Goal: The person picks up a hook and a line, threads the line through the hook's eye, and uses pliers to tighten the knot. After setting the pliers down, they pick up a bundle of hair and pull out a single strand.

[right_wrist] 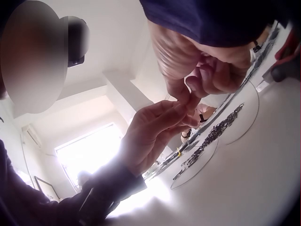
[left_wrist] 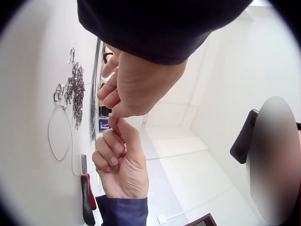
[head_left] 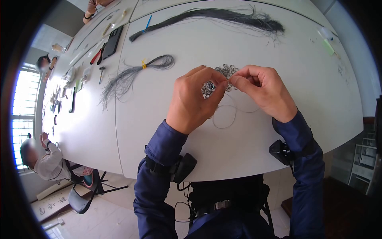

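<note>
Over the table, my left hand (head_left: 193,95) and right hand (head_left: 264,85) meet fingertip to fingertip. Each pinches thin grey wire between thumb and forefinger; the exact spot is mostly covered by the fingertips. A slack loop of the wire (head_left: 223,128) lies beneath the hands, its strand running up to the right. Behind the fingertips spreads a pile of small metal rings (head_left: 225,71), partly hidden by the left hand. The left wrist view shows the pile (left_wrist: 76,94) beside the wire, and pliers (left_wrist: 88,197) with red and black handles below it.
A tied grey wire bundle (head_left: 155,63) lies left, and a longer dark bundle (head_left: 207,16) across the back. Farther left are red-handled pliers (head_left: 96,56) and a black phone-like slab (head_left: 113,42). Another person (head_left: 47,157) sits at the table's left side.
</note>
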The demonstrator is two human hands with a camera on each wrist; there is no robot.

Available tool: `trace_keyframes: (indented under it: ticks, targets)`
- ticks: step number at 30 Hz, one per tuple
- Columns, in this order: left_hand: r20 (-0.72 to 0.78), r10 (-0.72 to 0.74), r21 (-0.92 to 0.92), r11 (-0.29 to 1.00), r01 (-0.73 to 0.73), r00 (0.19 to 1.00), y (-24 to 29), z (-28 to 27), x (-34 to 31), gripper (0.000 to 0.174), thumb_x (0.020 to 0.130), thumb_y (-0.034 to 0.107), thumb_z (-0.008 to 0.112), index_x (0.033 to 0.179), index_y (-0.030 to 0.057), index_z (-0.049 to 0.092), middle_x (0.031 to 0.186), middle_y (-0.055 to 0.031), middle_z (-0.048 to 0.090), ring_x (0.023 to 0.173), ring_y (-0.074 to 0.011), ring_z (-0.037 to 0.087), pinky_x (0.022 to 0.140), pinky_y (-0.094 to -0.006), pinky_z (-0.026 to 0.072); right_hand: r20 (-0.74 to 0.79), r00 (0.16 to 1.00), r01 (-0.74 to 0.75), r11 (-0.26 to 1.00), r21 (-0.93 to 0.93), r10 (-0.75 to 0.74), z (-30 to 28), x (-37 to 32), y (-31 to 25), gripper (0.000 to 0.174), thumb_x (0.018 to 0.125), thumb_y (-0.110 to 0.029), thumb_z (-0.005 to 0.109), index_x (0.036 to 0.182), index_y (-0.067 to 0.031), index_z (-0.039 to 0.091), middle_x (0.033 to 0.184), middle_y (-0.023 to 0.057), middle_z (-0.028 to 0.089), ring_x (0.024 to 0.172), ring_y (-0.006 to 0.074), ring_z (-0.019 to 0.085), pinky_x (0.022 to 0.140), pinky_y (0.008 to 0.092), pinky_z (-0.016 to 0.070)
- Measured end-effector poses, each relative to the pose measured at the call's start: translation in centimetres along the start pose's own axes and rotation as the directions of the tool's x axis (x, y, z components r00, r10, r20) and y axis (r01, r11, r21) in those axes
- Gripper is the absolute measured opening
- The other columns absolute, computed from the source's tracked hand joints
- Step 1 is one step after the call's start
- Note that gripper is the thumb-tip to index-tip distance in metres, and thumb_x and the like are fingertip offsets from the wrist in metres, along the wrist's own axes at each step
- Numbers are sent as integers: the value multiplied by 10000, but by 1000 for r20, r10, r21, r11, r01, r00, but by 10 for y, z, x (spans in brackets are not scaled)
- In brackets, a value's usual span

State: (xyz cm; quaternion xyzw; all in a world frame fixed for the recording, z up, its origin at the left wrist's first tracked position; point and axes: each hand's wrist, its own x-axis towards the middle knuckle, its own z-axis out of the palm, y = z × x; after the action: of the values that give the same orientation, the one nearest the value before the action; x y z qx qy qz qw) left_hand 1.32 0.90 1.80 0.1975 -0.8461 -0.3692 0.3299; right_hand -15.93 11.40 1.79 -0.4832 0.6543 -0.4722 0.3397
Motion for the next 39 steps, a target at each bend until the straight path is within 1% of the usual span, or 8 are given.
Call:
trace_keyframes:
  ticks: [2, 8, 14, 17, 23, 26, 29, 39]
  targets:
    - [23, -25, 3, 1000, 25, 999, 2, -2, 0, 82, 820, 5, 727, 887, -20, 689, 825, -96, 702, 758, -167, 670, 690, -287, 511, 11, 1000, -7, 1000, 10, 6, 0, 0, -1, 208, 917, -190, 673, 920, 15, 709, 595, -58, 493, 549, 29, 404, 502, 228, 345]
    - [25, -25, -9, 1000, 25, 999, 3, 0, 0, 82, 828, 11, 726, 899, -18, 696, 833, -93, 707, 751, -158, 670, 674, -280, 513, 44, 996, -76, 997, 12, 75, -2, -2, -9, 202, 906, -182, 681, 896, 19, 692, 589, -61, 484, 545, 29, 400, 499, 228, 342]
    - [27, 71, -3, 997, -71, 997, -1, 2, 0, 66, 817, 34, 725, 869, 14, 689, 810, -115, 689, 723, -247, 675, 641, -340, 520, 39, 998, -57, 998, 10, 56, -1, 0, -2, 203, 900, -178, 685, 884, 24, 679, 598, -52, 510, 547, 28, 417, 500, 225, 352]
    - [64, -79, -44, 996, 81, 995, 4, 1, 0, 73, 814, 32, 725, 874, 12, 687, 812, -117, 689, 729, -248, 675, 662, -346, 522, 51, 997, -57, 998, 27, 56, 0, -1, -3, 204, 902, -182, 684, 894, 22, 684, 609, -47, 525, 550, 27, 426, 500, 223, 355]
    - [8, -31, -115, 993, 31, 999, -7, 5, -2, 64, 840, 27, 693, 894, 3, 671, 817, -105, 694, 740, -212, 686, 638, -312, 505, 15, 1000, -20, 1000, 7, 20, -4, -1, -4, 216, 913, -211, 688, 931, 3, 712, 599, -61, 497, 549, 26, 410, 502, 226, 342]
    - [94, -174, -165, 968, 187, 980, 1, 0, -1, 67, 906, 12, 675, 948, -39, 665, 864, -57, 688, 849, -116, 658, 792, -269, 533, 10, 1000, 3, 1000, -5, -3, -7, 0, -3, 217, 918, -218, 687, 933, -4, 719, 591, -70, 468, 549, 27, 387, 501, 233, 326]
    - [109, -172, -227, 954, 193, 979, -2, 1, -2, 66, 917, 6, 662, 959, -44, 654, 879, -55, 686, 848, -119, 659, 807, -265, 529, 5, 1000, 23, 1000, -14, -23, -7, 0, -4, 212, 918, -214, 686, 932, -6, 721, 586, -73, 444, 548, 30, 368, 501, 239, 315]
    - [86, -248, -376, 889, 262, 965, -5, 4, -2, 110, 911, 63, 658, 919, -46, 667, 780, -68, 695, 760, -117, 673, 726, -252, 527, -7, 998, 67, 997, -24, -67, -8, -3, -12, 188, 896, -185, 701, 940, -5, 728, 580, -85, 371, 544, 30, 343, 507, 234, 303]
